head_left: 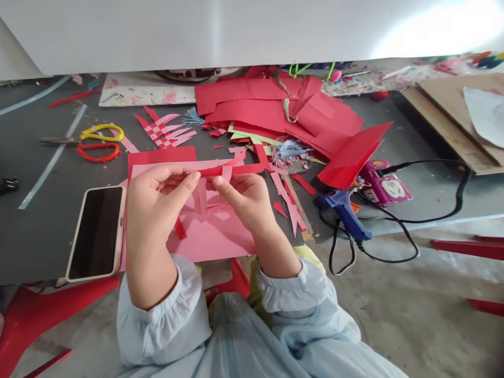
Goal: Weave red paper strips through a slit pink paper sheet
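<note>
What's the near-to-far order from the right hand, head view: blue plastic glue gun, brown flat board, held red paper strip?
1. Red paper strip: at right hand.
2. Blue plastic glue gun: right side.
3. Brown flat board: far right.

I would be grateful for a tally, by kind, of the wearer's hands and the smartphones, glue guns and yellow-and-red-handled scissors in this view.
Hands (left hand and right hand, both holding paper strips): 2
Smartphone: 1
Blue glue gun: 1
Yellow-and-red-handled scissors: 1 pair
Total: 5
</note>
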A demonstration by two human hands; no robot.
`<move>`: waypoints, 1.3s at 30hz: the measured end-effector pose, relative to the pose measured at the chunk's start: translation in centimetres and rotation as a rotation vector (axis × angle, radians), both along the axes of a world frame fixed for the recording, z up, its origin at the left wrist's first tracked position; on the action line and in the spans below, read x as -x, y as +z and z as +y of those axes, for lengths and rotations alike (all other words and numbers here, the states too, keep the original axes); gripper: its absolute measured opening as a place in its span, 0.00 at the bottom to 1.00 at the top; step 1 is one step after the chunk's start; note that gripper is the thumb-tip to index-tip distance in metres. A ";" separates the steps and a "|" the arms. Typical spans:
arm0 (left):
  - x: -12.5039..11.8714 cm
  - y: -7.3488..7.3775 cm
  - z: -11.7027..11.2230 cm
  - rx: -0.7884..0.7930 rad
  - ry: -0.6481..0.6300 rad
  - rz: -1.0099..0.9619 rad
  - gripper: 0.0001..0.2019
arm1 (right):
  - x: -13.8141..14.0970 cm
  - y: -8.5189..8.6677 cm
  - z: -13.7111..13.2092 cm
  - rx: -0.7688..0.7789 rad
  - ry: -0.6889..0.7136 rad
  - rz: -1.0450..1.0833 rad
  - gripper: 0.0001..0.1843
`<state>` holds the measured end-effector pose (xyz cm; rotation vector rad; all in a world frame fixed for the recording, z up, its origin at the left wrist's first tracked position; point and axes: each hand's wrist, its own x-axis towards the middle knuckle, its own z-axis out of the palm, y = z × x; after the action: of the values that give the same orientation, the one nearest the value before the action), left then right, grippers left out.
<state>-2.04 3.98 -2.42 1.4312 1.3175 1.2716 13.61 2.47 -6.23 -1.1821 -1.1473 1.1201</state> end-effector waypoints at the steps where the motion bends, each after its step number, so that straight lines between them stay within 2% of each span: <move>1: 0.0 -0.1 0.0 0.000 0.016 -0.004 0.06 | 0.0 0.1 0.0 0.007 0.000 0.007 0.30; 6: 0.2 -0.2 0.1 -0.024 0.082 -0.017 0.06 | -0.2 0.5 0.0 -0.015 -0.012 0.108 0.24; 10: 0.1 -0.2 0.1 -0.017 0.074 -0.010 0.06 | -0.3 0.4 0.0 -0.061 0.000 0.076 0.17; 14: -0.1 0.0 0.0 0.004 0.053 0.002 0.05 | -0.3 0.2 0.0 -0.093 0.038 0.022 0.17; 19: -0.2 0.2 -0.1 0.016 0.041 0.010 0.03 | 0.0 -0.2 0.0 -0.097 0.097 0.056 0.19; 30: -0.3 0.8 -0.4 0.056 -0.071 0.048 0.03 | 0.1 -0.1 0.0 -0.120 0.011 -0.003 0.17; 39: -0.5 0.6 -0.3 0.013 0.011 0.032 0.03 | 0.4 0.1 -0.2 -0.074 0.066 0.026 0.20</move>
<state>-1.59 3.66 -1.81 1.4430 1.3544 1.2501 13.24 2.26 -6.14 -1.0772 -1.2048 1.1300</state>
